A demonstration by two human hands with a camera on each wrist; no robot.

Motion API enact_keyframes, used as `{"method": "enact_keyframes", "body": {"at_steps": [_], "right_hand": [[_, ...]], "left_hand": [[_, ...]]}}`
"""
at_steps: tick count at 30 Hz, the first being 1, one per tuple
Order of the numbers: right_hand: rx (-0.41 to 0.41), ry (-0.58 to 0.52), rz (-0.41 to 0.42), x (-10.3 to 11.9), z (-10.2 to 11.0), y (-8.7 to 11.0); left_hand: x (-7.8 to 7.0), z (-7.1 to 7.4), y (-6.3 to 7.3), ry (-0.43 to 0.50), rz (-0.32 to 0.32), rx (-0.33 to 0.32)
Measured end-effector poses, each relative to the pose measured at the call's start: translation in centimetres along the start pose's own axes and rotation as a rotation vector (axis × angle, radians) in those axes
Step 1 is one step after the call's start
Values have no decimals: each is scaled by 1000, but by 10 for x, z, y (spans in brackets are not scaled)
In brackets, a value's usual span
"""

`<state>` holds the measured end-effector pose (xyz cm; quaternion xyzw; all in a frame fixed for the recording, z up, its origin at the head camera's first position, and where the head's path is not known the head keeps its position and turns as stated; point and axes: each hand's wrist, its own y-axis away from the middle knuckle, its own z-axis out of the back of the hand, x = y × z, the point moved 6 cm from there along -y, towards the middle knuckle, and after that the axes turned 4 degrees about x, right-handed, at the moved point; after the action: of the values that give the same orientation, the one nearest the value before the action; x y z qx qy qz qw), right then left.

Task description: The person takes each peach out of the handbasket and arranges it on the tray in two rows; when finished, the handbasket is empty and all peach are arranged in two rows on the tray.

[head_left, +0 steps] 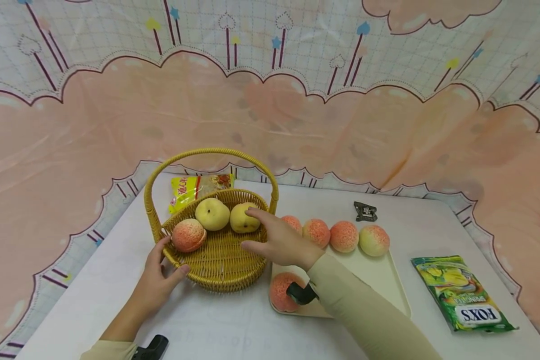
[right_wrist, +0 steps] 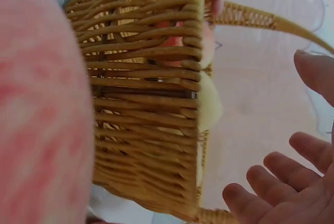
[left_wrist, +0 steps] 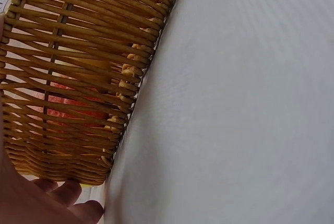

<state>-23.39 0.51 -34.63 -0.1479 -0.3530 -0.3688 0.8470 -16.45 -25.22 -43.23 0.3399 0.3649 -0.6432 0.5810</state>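
A wicker basket (head_left: 225, 262) with a tall arched handle stands on the table. Inside it lie a red-orange peach (head_left: 189, 235) and two pale yellow peaches, one (head_left: 212, 214) at the back and one (head_left: 240, 218) by the right side. My left hand (head_left: 155, 282) holds the basket's left end, its fingers round the woven wall in the left wrist view. Over the basket's right rim is my right hand (head_left: 281, 240), fingers spread and palm bare in the right wrist view. Its fingertips overlap the right yellow peach in the head view.
Right of the basket, a cream tray (head_left: 369, 290) bears a row of peaches (head_left: 344, 236) and a single peach (head_left: 284, 291) below my right wrist. A green FOX'S packet (head_left: 463, 293) and a small black packet (head_left: 365, 211) lie farther right. Behind the basket is a yellow packet (head_left: 198, 187).
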Motion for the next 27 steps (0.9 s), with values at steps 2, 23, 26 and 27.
{"method": "enact_keyframes", "body": {"at_steps": [2, 23, 26, 27], "right_hand": [[8, -3, -26, -2, -3, -8], [52, -5, -121, -9, -13, -40], [60, -9, -145, -11, -14, -41], [58, -10, -151, -11, -14, -41]], "left_hand": [[0, 0, 0, 0, -1, 0], [1, 1, 0, -10, -13, -5], [1, 1, 1, -7, -13, -3], [1, 0, 1, -5, -13, -2]]}}
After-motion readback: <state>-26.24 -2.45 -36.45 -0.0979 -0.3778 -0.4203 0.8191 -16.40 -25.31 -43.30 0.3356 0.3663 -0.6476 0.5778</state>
